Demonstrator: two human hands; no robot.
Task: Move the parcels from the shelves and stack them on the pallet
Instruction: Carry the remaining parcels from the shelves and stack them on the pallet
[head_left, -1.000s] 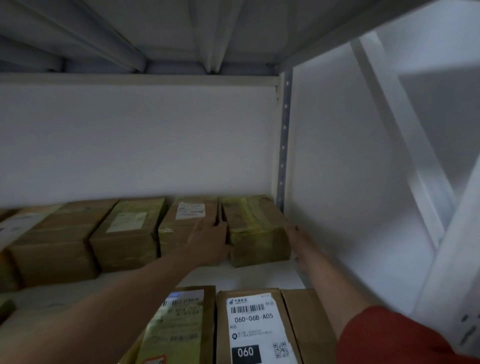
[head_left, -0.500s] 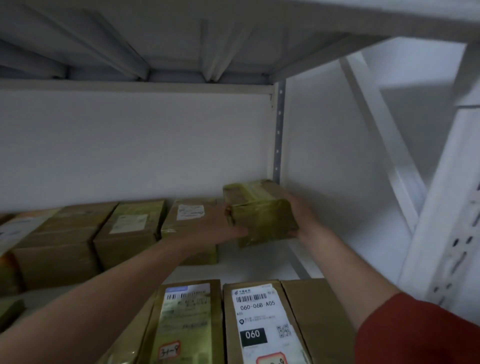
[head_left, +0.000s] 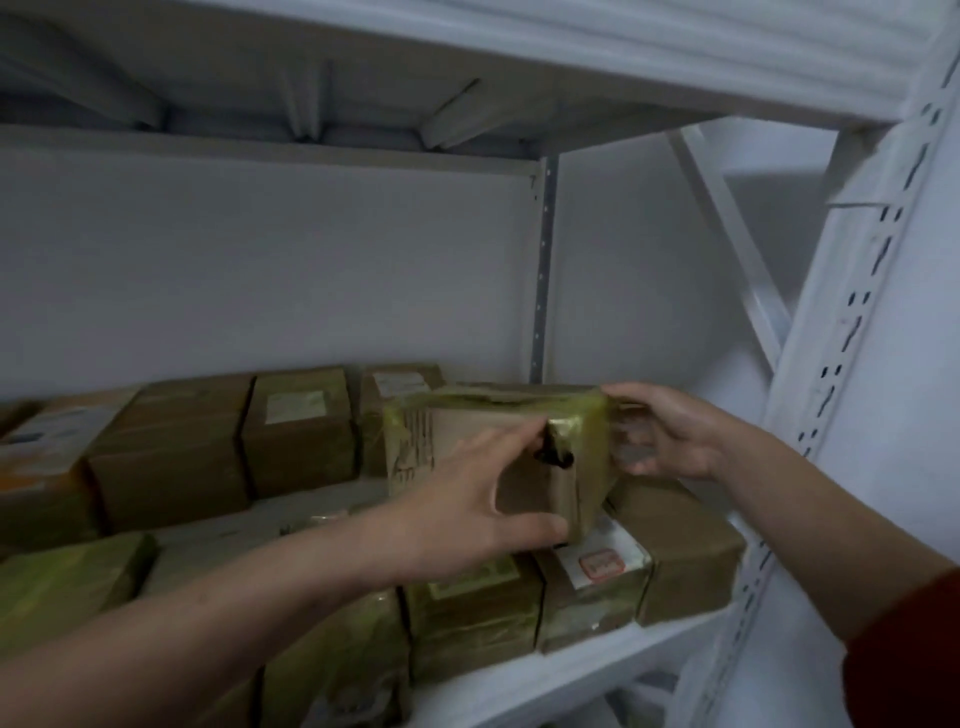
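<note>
— In the head view, where is the parcel (head_left: 498, 441) seen?
— Above the front row of boxes (head_left: 680, 551) on the shelf (head_left: 571, 670), it is held in the air, tilted.
— How are the hands placed?
— Its near face and lower edge are gripped by the left hand (head_left: 467, 514); its right end is clasped by the right hand (head_left: 670, 436).

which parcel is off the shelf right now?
The yellow-taped brown cardboard parcel with a black smudge, gripped between left hand and right hand, in the air; all other parcels rest on the white shelf.
</note>
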